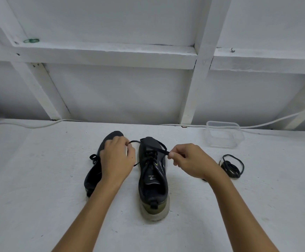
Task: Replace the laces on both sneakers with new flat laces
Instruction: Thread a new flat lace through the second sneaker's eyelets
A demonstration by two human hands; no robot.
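Note:
Two dark sneakers stand side by side on a white table, toes pointing away from me. The right sneaker (pixel 152 179) has a pale sole and a black flat lace (pixel 159 149) threaded through its upper eyelets. My right hand (pixel 189 160) pinches one end of that lace, pulled out to the right. My left hand (pixel 117 159) lies over the left sneaker (pixel 93 177) and holds the lace's other end near the toe. The left sneaker is largely hidden by my hand and forearm.
A coiled bundle of black laces (pixel 232 166) lies to the right of the shoes. A clear plastic container (pixel 223 134) stands behind it near the wall. A white cable (pixel 268 122) runs along the table's back edge. The wall has white painted beams.

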